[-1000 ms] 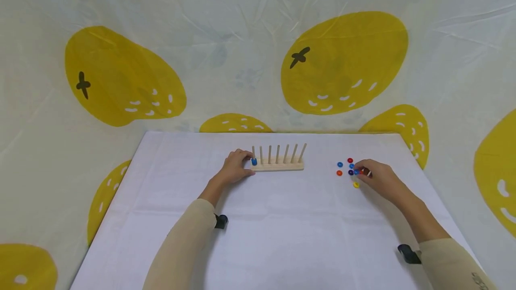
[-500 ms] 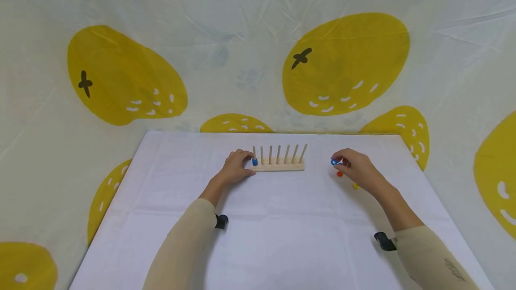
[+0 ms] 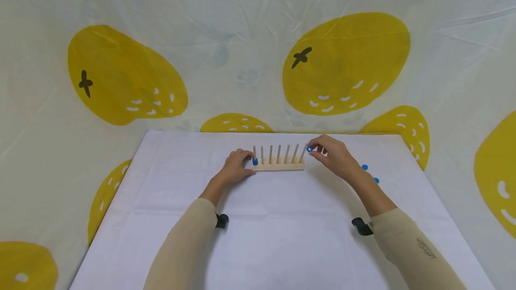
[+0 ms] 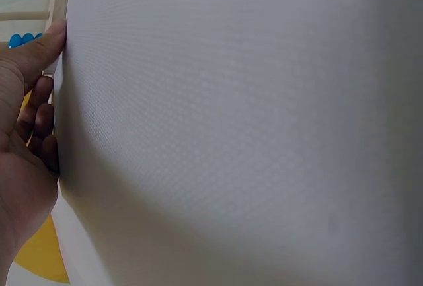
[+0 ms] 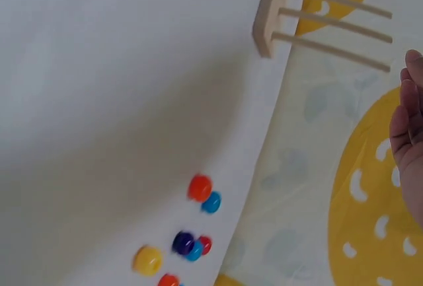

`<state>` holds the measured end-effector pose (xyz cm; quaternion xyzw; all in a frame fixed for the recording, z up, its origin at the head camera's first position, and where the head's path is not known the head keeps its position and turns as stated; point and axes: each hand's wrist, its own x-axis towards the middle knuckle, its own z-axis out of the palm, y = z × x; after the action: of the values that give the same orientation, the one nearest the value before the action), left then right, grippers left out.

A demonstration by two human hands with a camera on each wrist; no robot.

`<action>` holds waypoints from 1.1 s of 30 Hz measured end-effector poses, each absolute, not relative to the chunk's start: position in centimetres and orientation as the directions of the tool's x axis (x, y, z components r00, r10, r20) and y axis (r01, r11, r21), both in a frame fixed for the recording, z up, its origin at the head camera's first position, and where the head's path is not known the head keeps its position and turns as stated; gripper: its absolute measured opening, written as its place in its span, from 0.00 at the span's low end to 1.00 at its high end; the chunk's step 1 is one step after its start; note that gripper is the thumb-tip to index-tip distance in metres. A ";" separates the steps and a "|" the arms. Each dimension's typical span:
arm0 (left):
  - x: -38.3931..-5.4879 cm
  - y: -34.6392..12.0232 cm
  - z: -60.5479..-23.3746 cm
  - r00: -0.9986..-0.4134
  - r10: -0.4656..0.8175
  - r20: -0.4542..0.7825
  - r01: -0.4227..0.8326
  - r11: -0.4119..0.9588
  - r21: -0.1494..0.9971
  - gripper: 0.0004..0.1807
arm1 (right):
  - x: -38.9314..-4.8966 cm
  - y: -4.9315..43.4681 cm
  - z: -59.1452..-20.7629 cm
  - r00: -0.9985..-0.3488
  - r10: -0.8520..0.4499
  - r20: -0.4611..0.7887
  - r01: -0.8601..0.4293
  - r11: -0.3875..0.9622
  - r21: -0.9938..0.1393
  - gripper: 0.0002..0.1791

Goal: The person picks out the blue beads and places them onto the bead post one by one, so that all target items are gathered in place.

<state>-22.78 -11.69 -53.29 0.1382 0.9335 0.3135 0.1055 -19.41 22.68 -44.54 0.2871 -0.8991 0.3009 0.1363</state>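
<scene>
A wooden peg rack (image 3: 278, 166) with a row of upright pegs stands on the white-covered table. Blue beads (image 3: 255, 161) are stacked low on its leftmost peg; they also show beside the left thumb in the left wrist view. My left hand (image 3: 234, 167) grips the rack's left end, thumb at the front edge and fingers toward the back. Between thumb and fingertips my right hand (image 3: 334, 155) pinches a blue bead (image 3: 310, 149), right beside the top of the rightmost peg. In the right wrist view that hand (image 5: 410, 141) shows only at the edge, its bead out of sight.
Loose beads lie on the table to the right: orange (image 5: 200, 187), dark blue (image 5: 184, 242), yellow (image 5: 147, 259) and several others. In the head view the right forearm covers most of them. A cloth printed with yellow fruit (image 3: 344, 64) hangs behind the table.
The right hand has picked a blue bead from the loose group and carried it left to the rack's rightmost peg. The left hand has stayed at the rack's left end.
</scene>
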 end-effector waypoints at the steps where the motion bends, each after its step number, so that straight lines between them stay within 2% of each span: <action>1: -22.8 -11.7 -53.2 -0.939 0.324 -0.111 0.191 0.764 0.617 0.30 | -19.5 22.2 -44.4 -0.794 -0.436 0.424 -0.604 0.647 -0.465 0.13; 6: -22.8 -11.7 -53.0 -0.941 0.323 -0.101 0.196 0.763 0.616 0.30 | -20.4 19.9 -43.7 -0.778 -0.460 0.428 -0.627 0.617 -0.476 0.12; 13: -22.8 -11.7 -53.0 -0.942 0.320 -0.099 0.195 0.764 0.615 0.30 | -21.4 16.6 -43.3 -0.806 -0.484 0.342 -0.590 0.602 -0.538 0.12; 24: -22.9 -11.6 -53.5 -0.944 0.310 -0.116 0.177 0.769 0.615 0.29 | -22.5 12.9 -43.8 -0.795 -0.500 0.344 -0.598 0.552 -0.581 0.11; 33: -22.9 -11.7 -53.4 -0.943 0.313 -0.116 0.186 0.781 0.596 0.30 | -23.0 10.4 -43.7 -0.815 -0.509 0.276 -0.563 0.587 -0.582 0.11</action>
<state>-22.90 -11.66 -53.37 0.1332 0.9378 0.3031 0.1048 -22.98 10.37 -43.70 0.3014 -0.8898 0.3405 0.0397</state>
